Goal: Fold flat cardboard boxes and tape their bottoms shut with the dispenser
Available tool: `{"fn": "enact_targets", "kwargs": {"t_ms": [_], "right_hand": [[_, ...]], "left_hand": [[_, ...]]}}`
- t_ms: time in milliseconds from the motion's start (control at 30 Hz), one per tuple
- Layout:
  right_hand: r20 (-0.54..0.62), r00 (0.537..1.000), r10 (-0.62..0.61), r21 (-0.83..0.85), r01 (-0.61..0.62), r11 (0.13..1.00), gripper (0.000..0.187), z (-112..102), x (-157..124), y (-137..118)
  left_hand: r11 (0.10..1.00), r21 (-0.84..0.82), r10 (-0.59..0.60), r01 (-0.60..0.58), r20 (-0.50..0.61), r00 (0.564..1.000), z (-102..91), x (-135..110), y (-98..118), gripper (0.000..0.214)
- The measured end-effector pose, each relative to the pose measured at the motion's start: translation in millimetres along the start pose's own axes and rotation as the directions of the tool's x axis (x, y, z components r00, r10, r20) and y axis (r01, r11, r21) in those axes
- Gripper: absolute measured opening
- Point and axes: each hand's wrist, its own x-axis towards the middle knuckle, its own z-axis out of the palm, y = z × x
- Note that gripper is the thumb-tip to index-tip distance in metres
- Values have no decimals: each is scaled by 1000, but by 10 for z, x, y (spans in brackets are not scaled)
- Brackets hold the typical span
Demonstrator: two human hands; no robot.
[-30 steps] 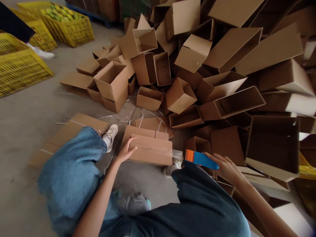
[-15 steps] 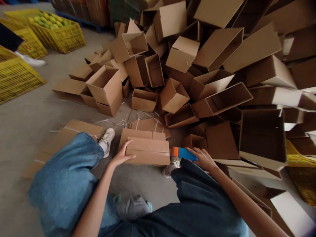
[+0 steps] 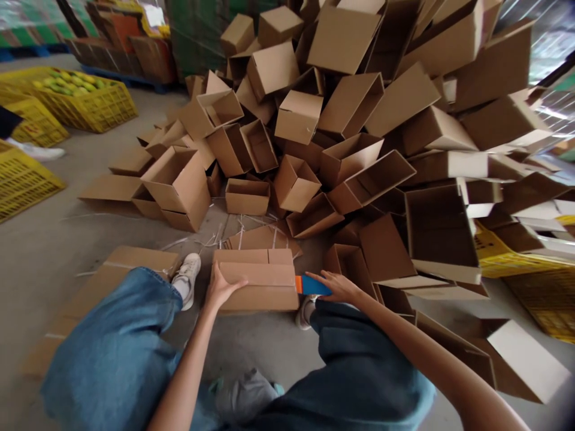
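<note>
The left hand [image 3: 223, 288] lies with fingers spread on a closed cardboard box [image 3: 256, 293] on the floor. The right hand [image 3: 339, 287] wraps its fingers around a blue-and-orange tape dispenser [image 3: 313, 285] at the box's right end. Farther off, a big heap of open boxes [image 3: 350, 120] is left.

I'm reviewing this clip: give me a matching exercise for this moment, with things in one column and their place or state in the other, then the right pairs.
Things:
1. left hand
2. right hand
3. yellow plastic crate of green-yellow fruit
4. white sneaker

Places or states:
A. around a blue-and-orange tape dispenser
B. resting on a cardboard carton
C. just beyond the knee of the blue jeans
D. on the floor, far off at upper left

Pairs: 1-B, 2-A, 3-D, 4-C
</note>
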Motion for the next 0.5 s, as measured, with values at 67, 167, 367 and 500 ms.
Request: {"fn": "enact_targets", "kwargs": {"t_ms": [67,167,367,500], "right_hand": [[-6,999,-32,6,32,999,74,-35,-20,-12],[-12,999,-42,7,42,999,67,-110,-40,-57],[-9,1000,15,10,-15,1000,71,-191,-8,-248],[179,980,87,15,-91,996,67,-89,291,-555]], "left_hand": [[999,40,-21,21,12,1000,-32,-10,42,127],[995,96,-26,26,-5,1000,-43,-45,95,118],[984,173,-22,32,-57,998,-7,-94,128,109],[984,176,-2,11,-56,998,5,-82,92,107]]}}
